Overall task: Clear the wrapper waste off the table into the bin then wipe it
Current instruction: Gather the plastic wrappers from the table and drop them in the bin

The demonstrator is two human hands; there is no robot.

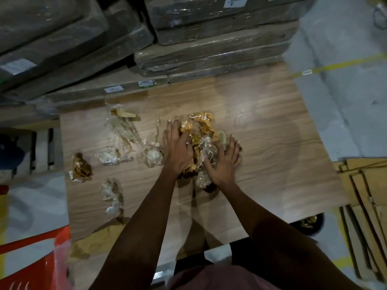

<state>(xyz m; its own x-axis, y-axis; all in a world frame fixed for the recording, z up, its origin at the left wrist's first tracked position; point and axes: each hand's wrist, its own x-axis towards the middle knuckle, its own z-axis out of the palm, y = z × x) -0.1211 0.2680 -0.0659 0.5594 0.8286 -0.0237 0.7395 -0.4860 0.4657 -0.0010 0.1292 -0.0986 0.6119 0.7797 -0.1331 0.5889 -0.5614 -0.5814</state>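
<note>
Warehouse floor, shrink-wrapped cartons behind wood-grain table (272,126): left hand (178,147) and right hand (224,164), fingers spread, press inward on crumpled brown-and-clear wrapper heap (201,132) mid-table, apparently bunching it for dark round bin (310,225) below table's right edge; stray wrappers (111,158) lie apart at left.

The heap of crumpled brown paper and clear plastic wrappers (200,141) is partly covered by the left hand (178,147) and right hand (225,162), so its middle cannot be seen, nor whether the palms press it or only rest there. A dark round bin (314,226) shows only as a sliver past the near edge of the wood-grain table (261,126), behind the right forearm. The red plastic crate (31,266) is cut off at the lower left corner. Labels on the plastic-wrapped cardboard boxes (209,53) are too small to read.
</note>
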